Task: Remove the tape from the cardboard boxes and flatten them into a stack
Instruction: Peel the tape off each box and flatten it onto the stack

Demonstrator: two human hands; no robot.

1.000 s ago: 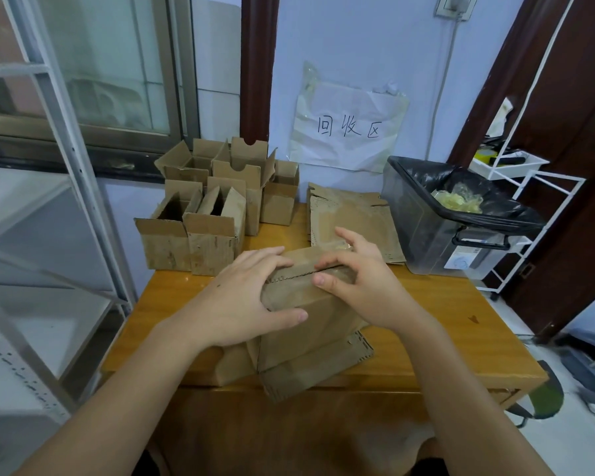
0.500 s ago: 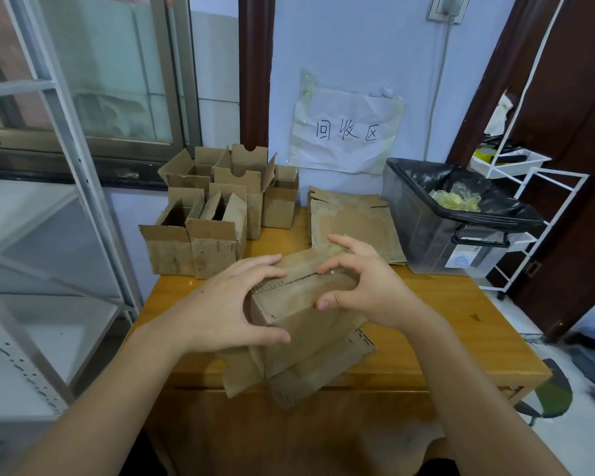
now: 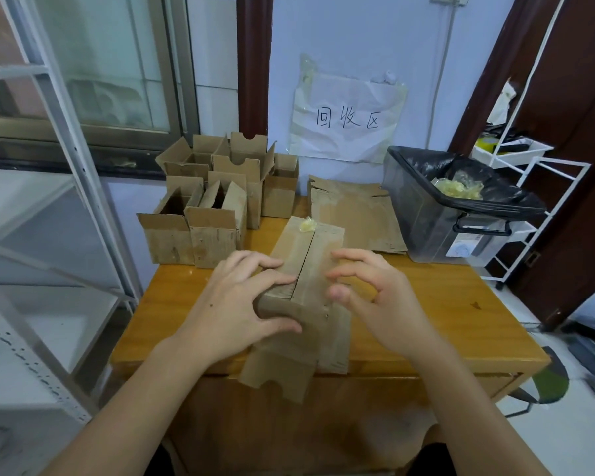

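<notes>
My left hand [image 3: 234, 304] curls round the box [image 3: 306, 266] at the table's [image 3: 443, 304] near middle; my right hand [image 3: 368, 297] hovers half-open, holding nothing, perhaps brushing it; light, bendable cardboard; best gripped by its edges; tape [image 3: 306, 225] curls at the far end.

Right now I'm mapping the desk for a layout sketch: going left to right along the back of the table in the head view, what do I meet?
Cluster of open cardboard boxes → flattened cardboard stack → black-lined bin.
</notes>
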